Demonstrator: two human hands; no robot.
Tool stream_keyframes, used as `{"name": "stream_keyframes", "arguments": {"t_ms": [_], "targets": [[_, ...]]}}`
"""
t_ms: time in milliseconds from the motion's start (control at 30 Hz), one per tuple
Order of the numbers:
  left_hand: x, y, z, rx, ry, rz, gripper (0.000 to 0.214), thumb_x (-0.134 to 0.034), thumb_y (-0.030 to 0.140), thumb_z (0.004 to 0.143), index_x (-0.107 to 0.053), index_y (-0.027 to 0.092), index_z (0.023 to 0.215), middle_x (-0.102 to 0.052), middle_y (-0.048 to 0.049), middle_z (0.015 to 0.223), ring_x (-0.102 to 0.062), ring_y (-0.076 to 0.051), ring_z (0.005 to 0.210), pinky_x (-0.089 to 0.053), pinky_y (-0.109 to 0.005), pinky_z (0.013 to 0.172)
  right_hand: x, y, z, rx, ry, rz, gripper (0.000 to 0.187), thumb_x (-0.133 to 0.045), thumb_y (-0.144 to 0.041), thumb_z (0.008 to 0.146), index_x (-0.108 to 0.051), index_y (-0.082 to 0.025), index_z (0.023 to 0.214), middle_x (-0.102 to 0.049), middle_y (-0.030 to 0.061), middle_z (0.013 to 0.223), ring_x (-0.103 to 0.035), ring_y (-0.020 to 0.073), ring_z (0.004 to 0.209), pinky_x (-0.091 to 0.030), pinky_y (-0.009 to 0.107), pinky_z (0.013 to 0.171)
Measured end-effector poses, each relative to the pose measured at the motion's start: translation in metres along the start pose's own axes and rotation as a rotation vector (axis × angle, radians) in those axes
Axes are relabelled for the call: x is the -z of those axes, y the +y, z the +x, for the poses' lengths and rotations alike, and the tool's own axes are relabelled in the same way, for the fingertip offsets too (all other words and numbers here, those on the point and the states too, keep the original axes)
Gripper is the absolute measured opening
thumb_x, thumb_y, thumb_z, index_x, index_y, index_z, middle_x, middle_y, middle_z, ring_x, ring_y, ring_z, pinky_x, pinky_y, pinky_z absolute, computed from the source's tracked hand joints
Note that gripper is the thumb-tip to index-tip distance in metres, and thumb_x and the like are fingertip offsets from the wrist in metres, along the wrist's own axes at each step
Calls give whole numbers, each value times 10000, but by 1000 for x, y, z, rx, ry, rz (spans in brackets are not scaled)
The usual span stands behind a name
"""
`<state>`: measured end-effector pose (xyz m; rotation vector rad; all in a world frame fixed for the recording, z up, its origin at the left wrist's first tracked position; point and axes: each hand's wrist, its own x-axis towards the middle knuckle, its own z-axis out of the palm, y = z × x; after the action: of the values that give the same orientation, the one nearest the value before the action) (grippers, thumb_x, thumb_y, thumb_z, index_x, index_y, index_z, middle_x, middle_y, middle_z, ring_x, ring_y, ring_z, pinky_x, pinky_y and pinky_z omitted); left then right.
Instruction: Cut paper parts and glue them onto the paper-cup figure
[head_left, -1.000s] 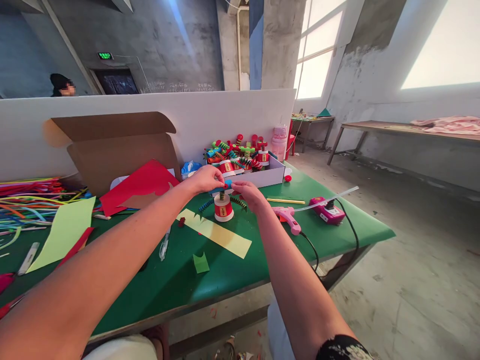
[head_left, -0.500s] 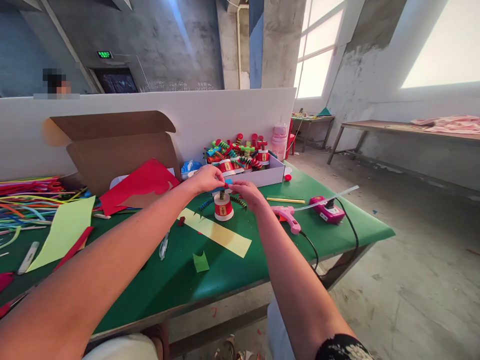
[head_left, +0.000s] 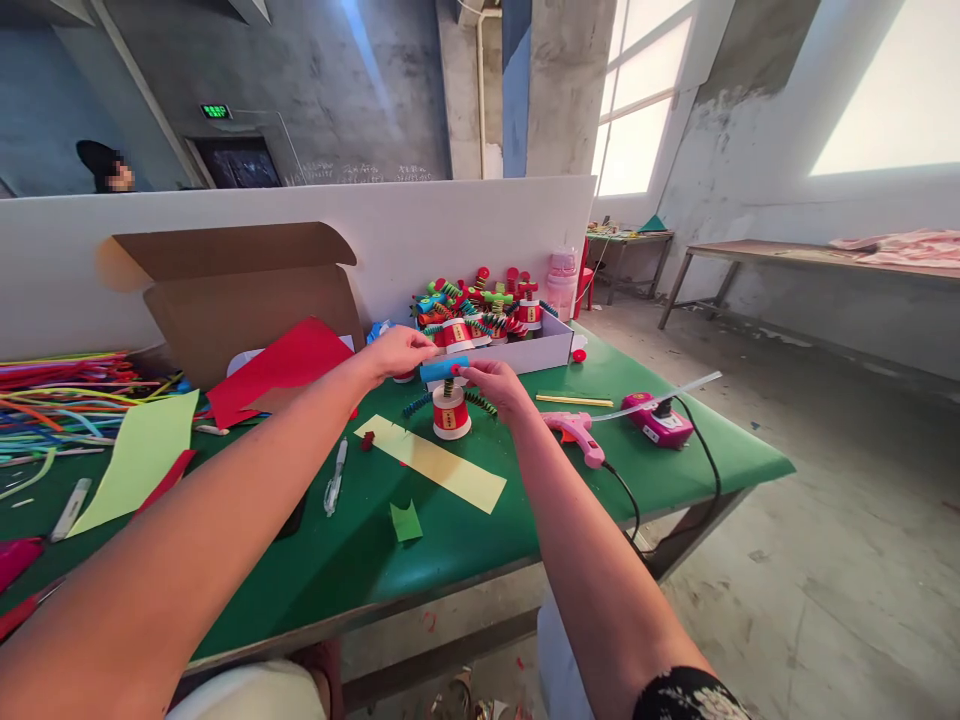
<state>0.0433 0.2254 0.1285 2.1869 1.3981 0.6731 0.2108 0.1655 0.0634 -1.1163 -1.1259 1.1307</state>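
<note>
A small red and white cup figure (head_left: pixel 451 414) with dark twisted pipe-cleaner arms stands on the green table (head_left: pixel 525 500). Above it a short blue strip (head_left: pixel 442 369) lies across its top. My left hand (head_left: pixel 397 352) pinches the strip's left end. My right hand (head_left: pixel 491 385) pinches its right end, where a small red bit shows. Both hands are closed on the strip. A pale yellow paper strip (head_left: pixel 435 464) lies just in front of the figure.
A white tray (head_left: pixel 551 350) of several finished figures stands behind. An open cardboard box (head_left: pixel 247 290), red sheet (head_left: pixel 285 365) and pipe cleaners (head_left: pixel 60 400) are at left. A pink glue gun (head_left: pixel 577 437) and its corded base (head_left: pixel 658 420) lie at right. A pen (head_left: pixel 334 480) is near.
My hands have spread slightly apart, and the blue strip now shows stretched out between them above the figure. The view has shifted a little.
</note>
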Motion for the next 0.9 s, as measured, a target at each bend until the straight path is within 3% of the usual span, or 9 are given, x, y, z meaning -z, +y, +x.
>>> {"name": "stream_keyframes", "arguments": {"t_ms": [100,200,333,467,567,667,800,900], "targets": [[-6,3,-2,-2,-124,-43,349,-712,460,637,-753,169,827,-704,-16,719,-574,-149,666,-444,-251,614,0,0,-1,5,-8,2,166,-685,-269,686,-719,-130,770,-589,-32,609,-459,82,592,-356,236,629],[-15,5,2,-43,-163,-54,377,-757,449,593,-732,158,832,-707,-32,757,-594,-158,699,-469,-264,640,1,2,0,3,-29,16,149,-688,-259,702,-709,-129,773,-594,-33,610,-472,76,588,-367,221,617],[-25,-1,10,-92,-114,-10,391,-767,402,583,-693,153,876,-699,-48,800,-631,-191,772,-500,-294,682,4,5,4,6,-38,42,157,-734,-260,695,-674,-139,774,-614,-33,635,-523,76,594,-387,206,598],[-20,-2,3,-75,15,74,501,-757,400,610,-661,168,1043,-694,-76,976,-641,-221,897,-511,-303,727,10,5,6,-51,32,26,148,-701,-284,771,-635,-152,766,-615,-27,643,-575,78,595,-398,183,561],[-9,2,-23,-66,148,154,463,-718,357,667,-647,209,1100,-690,-69,1054,-637,-230,941,-507,-312,752,17,3,6,-75,94,19,210,-643,-358,834,-629,-156,781,-671,10,785,-591,69,589,-413,171,529],[2,0,-63,-81,305,145,397,-672,317,710,-645,233,1097,-702,-47,1038,-644,-225,938,-507,-323,793,25,3,5,-67,210,17,260,-615,-406,844,-620,-156,772,-686,30,862,-574,61,556,-413,172,497],[3,-23,-118,-44,472,21,275,-593,372,765,-666,213,978,-724,-40,908,-659,-211,876,-511,-308,776,32,5,-5,17,391,-7,258,-677,-384,751,-568,-163,675,-615,-16,650,-493,64,498,-381,187,491],[-2,-41,-145,104,537,25,250,-539,404,796,-685,204,829,-727,-35,782,-659,-203,767,-491,-288,709,28,5,-22,105,409,-24,292,-721,-412,658,-561,-170,632,-555,-38,549,-439,76,490,-368,211,504]]}}
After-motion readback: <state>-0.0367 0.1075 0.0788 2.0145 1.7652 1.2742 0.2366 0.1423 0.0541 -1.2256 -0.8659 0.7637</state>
